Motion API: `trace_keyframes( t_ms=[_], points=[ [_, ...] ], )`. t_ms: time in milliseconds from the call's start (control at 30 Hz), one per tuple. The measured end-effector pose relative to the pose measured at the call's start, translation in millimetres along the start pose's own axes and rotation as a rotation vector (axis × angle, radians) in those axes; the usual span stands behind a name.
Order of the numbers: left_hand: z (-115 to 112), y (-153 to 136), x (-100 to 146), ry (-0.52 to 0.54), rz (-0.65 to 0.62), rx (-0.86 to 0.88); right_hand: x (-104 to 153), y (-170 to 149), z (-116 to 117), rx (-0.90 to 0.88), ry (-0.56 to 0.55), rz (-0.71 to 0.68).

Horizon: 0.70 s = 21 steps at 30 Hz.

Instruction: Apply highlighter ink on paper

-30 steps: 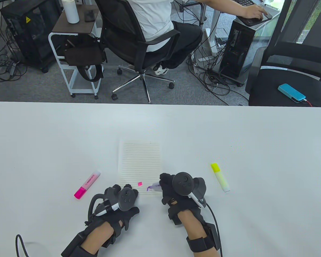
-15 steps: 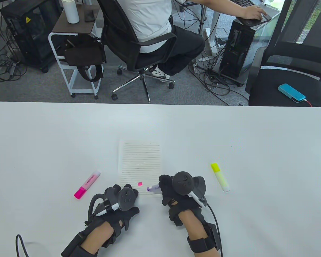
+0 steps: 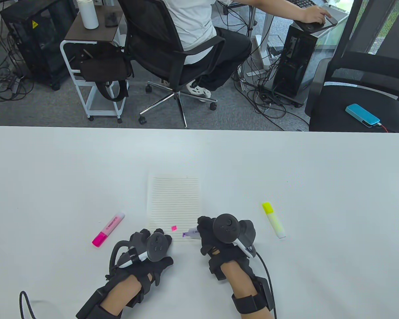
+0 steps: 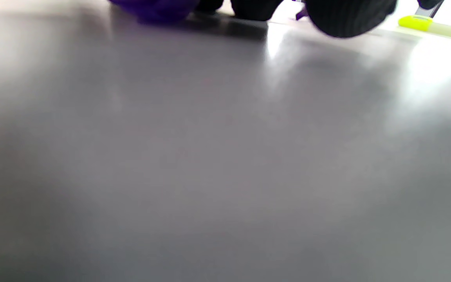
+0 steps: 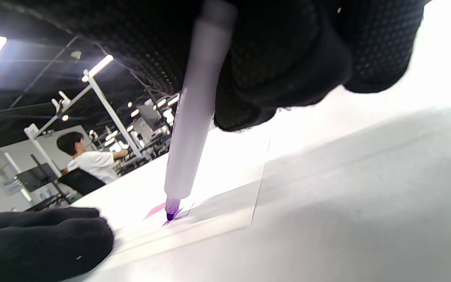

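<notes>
- Ink: the purple pen [image 3: 192, 232] in the right hand [image 3: 219, 236] had slid a touch toward 9 o'clock across the past second, its tip pressed to the paper [image 3: 174, 206] near the sheet's 5 o'clock corner, with a small purple mark [image 5: 174, 216] under it.
- Judgement: a short stroke was under way, so the task was being done, with a pink mark [image 3: 174, 228] already on the sheet just at 10 o'clock of the tip.
- Right hand: clenched round the pen's barrel, fingers curled.
- Left hand [image 3: 151, 244]: unmoved at the sheet's 7 o'clock corner, fingertips apparently on the paper's edge; something purple showed beneath it in the wrist view, and whether it gripped that I cannot tell.
- Writing: the pink pen [image 3: 108, 229], on the desk [image 3: 53, 172] at 9 o'clock of the sheet, bore print that looked like "HIGHLIGHTER"; the yellow pen [image 3: 274, 220] at 3 o'clock showed nothing readable.
</notes>
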<state>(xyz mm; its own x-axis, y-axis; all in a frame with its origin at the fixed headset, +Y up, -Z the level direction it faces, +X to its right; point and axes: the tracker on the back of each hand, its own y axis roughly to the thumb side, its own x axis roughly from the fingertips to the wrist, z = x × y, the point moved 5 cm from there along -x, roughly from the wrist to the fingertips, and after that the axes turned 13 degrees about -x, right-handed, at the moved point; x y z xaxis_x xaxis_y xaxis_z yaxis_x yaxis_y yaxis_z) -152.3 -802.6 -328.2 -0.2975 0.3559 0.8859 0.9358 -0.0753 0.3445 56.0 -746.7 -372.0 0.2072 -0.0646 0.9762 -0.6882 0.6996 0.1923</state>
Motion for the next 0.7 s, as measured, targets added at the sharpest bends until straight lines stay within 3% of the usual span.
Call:
trace_keyframes(
  t_ms=[167,300,467,600,700],
  points=[
    [-0.3,-0.1,0.1,0.0,-0.001,0.0,-0.1,-0.9,-2.4,0.028,-0.068,-0.009],
    [-0.2,0.1,-0.1,-0.001,0.0,-0.001,-0.5,-1.9,-2.6,0.006,-0.02,0.004],
    [-0.5,0.0,-0.1,-0.001,-0.001,0.0,-0.3,-3.4,-4.7,0.028,-0.082,0.0],
    [-0.3,0.2,-0.1,-0.001,-0.001,0.0,-0.2,-3.5,-3.7,-0.002,-0.022,0.017],
    [-0.5,0.1,-0.1,-0.001,-0.001,-0.001,0.1,-2.3,-4.3,0.016,-0.049,0.003]
  ],
)
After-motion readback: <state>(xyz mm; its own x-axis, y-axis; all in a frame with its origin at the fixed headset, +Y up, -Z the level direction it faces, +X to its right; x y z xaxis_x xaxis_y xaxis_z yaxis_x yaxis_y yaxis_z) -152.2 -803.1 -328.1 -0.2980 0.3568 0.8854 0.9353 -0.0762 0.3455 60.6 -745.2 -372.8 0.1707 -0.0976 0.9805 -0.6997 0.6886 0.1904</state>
